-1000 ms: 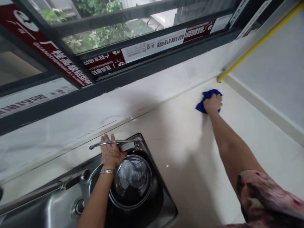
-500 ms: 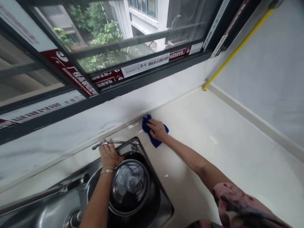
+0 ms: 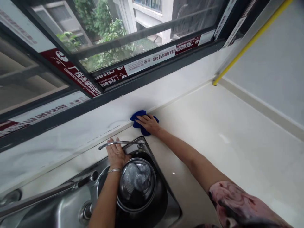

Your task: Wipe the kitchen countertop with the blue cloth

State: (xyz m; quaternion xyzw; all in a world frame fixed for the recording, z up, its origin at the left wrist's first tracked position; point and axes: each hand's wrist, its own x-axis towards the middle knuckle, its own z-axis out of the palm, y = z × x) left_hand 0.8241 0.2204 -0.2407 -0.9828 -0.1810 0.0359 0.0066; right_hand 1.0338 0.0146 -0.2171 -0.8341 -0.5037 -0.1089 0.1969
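My right hand (image 3: 150,124) lies over a crumpled blue cloth (image 3: 137,116), pressing it against the low ledge where the white countertop (image 3: 197,133) meets the wall under the window. The fingers are stretched across the cloth, which shows at both sides of them. My left hand (image 3: 116,157), with a bracelet at the wrist, rests spread at the back rim of the sink (image 3: 174,198). A thin chrome faucet spout (image 3: 125,142) passes over its fingers. Close to that hand, a round metal strainer (image 3: 128,186) in the sink bowl holds something grey and translucent, perhaps a plastic bag.
A larger faucet (image 3: 68,188) extends over the left sink bowl, near its drain fitting (image 3: 86,211). The dark window frame (image 3: 111,101) runs above the wall strip. A yellow pipe (image 3: 251,44) meets the counter at the back right corner.
My right hand and the cloth have moved left, from the countertop up against the wall ledge. My left hand stays behind the spout. The whole view has shifted slightly.
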